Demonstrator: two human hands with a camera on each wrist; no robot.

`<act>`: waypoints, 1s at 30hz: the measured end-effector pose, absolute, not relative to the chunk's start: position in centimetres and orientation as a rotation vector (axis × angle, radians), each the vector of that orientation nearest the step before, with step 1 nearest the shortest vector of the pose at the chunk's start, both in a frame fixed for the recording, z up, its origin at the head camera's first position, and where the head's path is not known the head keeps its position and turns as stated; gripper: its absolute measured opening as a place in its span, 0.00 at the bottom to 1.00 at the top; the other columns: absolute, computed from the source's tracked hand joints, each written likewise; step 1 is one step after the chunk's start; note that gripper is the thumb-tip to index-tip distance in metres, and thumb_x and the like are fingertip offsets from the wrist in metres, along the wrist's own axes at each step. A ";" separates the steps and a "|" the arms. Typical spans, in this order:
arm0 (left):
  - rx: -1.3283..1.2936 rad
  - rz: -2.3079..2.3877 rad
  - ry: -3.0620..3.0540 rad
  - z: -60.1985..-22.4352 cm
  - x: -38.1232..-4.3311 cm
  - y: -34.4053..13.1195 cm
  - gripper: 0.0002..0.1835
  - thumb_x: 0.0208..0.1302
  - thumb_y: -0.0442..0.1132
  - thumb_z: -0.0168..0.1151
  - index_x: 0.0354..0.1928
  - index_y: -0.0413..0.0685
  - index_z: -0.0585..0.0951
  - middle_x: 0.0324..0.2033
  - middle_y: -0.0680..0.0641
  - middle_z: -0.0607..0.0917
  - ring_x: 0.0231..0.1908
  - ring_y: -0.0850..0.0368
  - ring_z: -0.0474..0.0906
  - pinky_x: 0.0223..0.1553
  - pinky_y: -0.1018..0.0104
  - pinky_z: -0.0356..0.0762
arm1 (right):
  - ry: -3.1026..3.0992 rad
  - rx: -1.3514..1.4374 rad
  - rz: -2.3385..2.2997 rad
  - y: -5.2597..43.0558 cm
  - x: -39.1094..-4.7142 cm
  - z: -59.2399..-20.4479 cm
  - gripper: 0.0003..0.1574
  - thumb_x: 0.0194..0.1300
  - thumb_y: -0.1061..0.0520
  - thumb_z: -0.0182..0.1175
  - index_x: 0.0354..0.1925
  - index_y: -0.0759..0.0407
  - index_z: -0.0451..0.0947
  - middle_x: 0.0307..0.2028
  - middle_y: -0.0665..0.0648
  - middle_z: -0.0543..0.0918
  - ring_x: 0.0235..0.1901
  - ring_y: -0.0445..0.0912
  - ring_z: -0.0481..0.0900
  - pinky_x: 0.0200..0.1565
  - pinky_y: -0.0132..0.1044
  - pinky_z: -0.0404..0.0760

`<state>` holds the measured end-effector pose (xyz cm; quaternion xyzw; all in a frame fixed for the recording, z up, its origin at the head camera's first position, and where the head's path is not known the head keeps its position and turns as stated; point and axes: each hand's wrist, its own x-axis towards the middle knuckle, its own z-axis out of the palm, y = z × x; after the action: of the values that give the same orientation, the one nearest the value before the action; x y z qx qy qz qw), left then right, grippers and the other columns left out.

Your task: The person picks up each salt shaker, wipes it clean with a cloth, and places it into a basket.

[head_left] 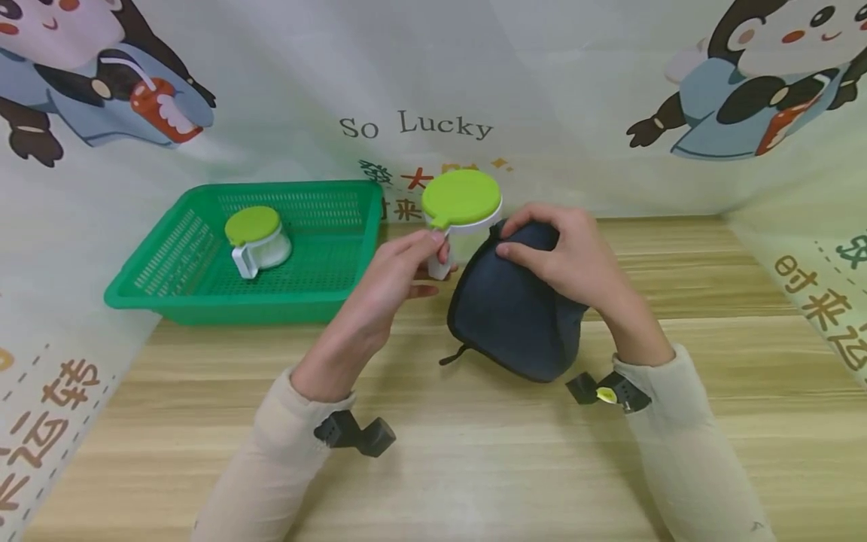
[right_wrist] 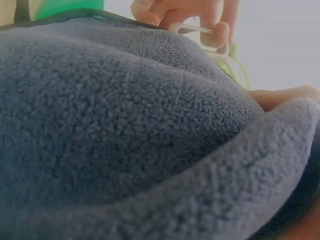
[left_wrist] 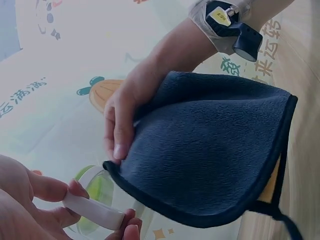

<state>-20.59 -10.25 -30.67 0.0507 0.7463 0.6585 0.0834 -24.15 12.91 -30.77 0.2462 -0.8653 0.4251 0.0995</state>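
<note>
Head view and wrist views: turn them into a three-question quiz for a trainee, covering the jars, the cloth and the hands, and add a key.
1. True or false: the jar in the basket has a green lid.
2. Fill in: the left hand holds the other jar by its ____.
3. Choose: the right hand grips
A) the basket
B) the dark cloth
C) the jar in the basket

Key:
1. True
2. handle
3. B
</note>
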 end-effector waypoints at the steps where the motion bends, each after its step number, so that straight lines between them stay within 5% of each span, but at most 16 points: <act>1: 0.159 1.961 2.229 -30.6 -20.6 -10.2 0.17 0.83 0.48 0.46 0.37 0.46 0.76 0.42 0.45 0.80 0.47 0.51 0.78 0.53 0.54 0.77 | -2.574 0.724 1.246 13.0 -24.2 -30.8 0.07 0.65 0.57 0.71 0.42 0.55 0.86 0.45 0.57 0.88 0.44 0.47 0.81 0.45 0.35 0.77; 19: 0.177 1.957 2.232 -30.7 -20.4 -10.2 0.17 0.83 0.49 0.47 0.39 0.45 0.75 0.42 0.45 0.80 0.48 0.49 0.76 0.53 0.55 0.76 | -2.615 0.387 1.097 14.3 -24.6 -30.1 0.19 0.67 0.56 0.66 0.56 0.56 0.84 0.60 0.66 0.83 0.61 0.61 0.80 0.58 0.57 0.79; 22: 0.167 1.959 2.228 -30.8 -20.5 -10.1 0.17 0.83 0.49 0.47 0.39 0.45 0.75 0.42 0.46 0.80 0.49 0.47 0.75 0.53 0.55 0.76 | -2.572 0.504 1.187 13.9 -24.1 -29.8 0.24 0.66 0.58 0.68 0.60 0.54 0.83 0.60 0.65 0.83 0.59 0.58 0.81 0.56 0.52 0.81; 28: 0.137 1.979 2.241 -30.9 -20.6 -9.9 0.17 0.83 0.49 0.48 0.39 0.45 0.76 0.41 0.47 0.79 0.45 0.52 0.75 0.50 0.57 0.77 | -2.383 0.538 1.501 13.1 -23.3 -29.5 0.38 0.64 0.63 0.71 0.69 0.53 0.71 0.42 0.68 0.89 0.34 0.41 0.86 0.36 0.31 0.81; 30: 0.137 1.981 2.248 -30.9 -20.6 -9.9 0.17 0.83 0.49 0.48 0.40 0.45 0.77 0.41 0.47 0.79 0.45 0.53 0.75 0.50 0.58 0.77 | -2.380 0.486 1.522 12.8 -23.4 -29.7 0.38 0.63 0.62 0.72 0.68 0.55 0.71 0.42 0.67 0.89 0.32 0.39 0.87 0.34 0.29 0.82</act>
<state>-20.62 -9.88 -30.88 0.0455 0.7477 0.6587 0.0710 -23.43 12.79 -29.73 0.1680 -0.8224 0.5259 0.1374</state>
